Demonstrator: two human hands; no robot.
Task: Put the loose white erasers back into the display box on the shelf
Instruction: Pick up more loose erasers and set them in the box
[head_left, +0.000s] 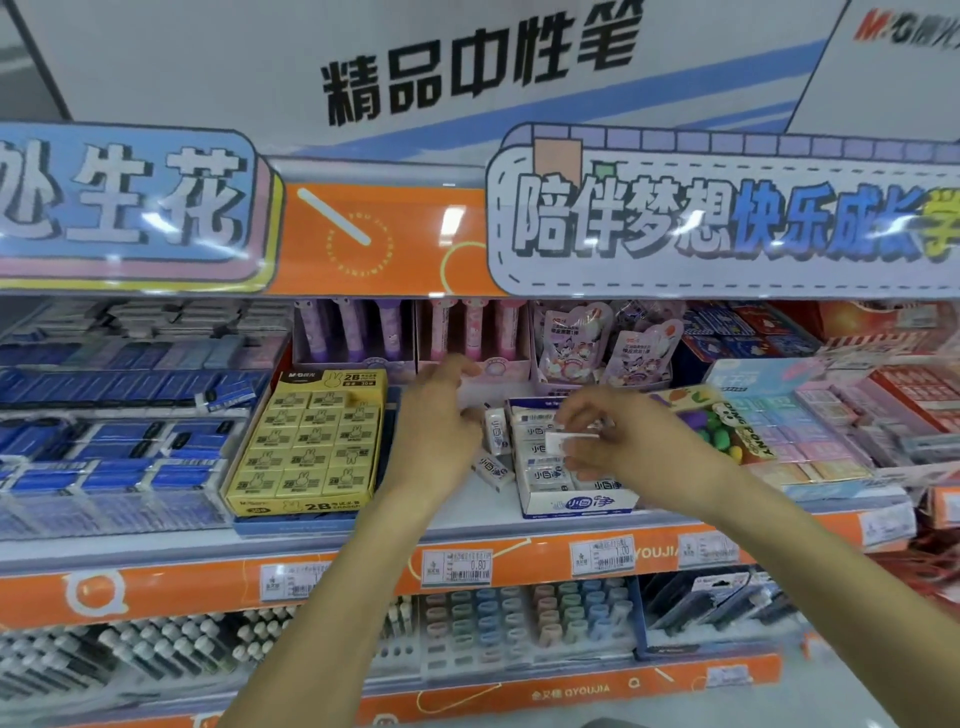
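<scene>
A white display box (576, 504) with blue print stands on the shelf at centre, part filled with white erasers. My right hand (618, 436) hovers over the box, pinching one white eraser (571, 441) flat between thumb and fingers. Two loose white erasers lie on the shelf just left of the box: one upright (496, 431), one lying lower (492, 470). My left hand (441, 426) is beside them, fingers spread and curled, touching or nearly touching the upright one; it holds nothing that I can see.
A yellow box of 2B erasers (311, 441) sits to the left, with blue eraser packs (114, 415) beyond. Pastel erasers (795, 431) and a colourful box lie to the right. Purple and pink items stand behind. Orange shelf edge with price tags (457, 566) runs below.
</scene>
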